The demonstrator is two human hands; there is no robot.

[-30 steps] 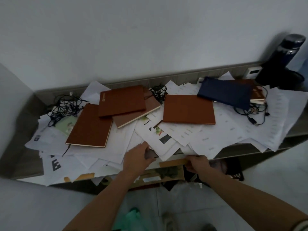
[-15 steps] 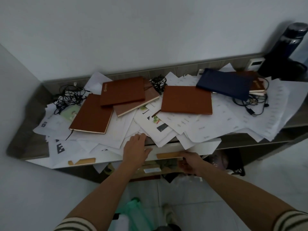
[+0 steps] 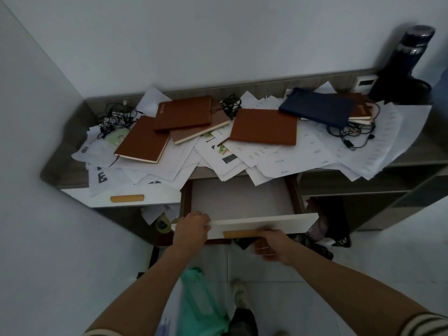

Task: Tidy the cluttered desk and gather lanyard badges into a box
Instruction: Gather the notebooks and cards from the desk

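Holding flat white drawer front (image 3: 278, 220): left hand (image 3: 191, 230), right hand (image 3: 275, 246).

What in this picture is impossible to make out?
Head view:
- Rear of the open white wooden drawer: covered by overhanging loose white paper sheets.
- Print on those sheets: too small.
- Grip of the right hand on the flat orange handle: motion-blurred.
- Clutter under the grey desk: dark, partly behind the drawer front.
- Lanyard badges: none recognisable among the tangled black cords.
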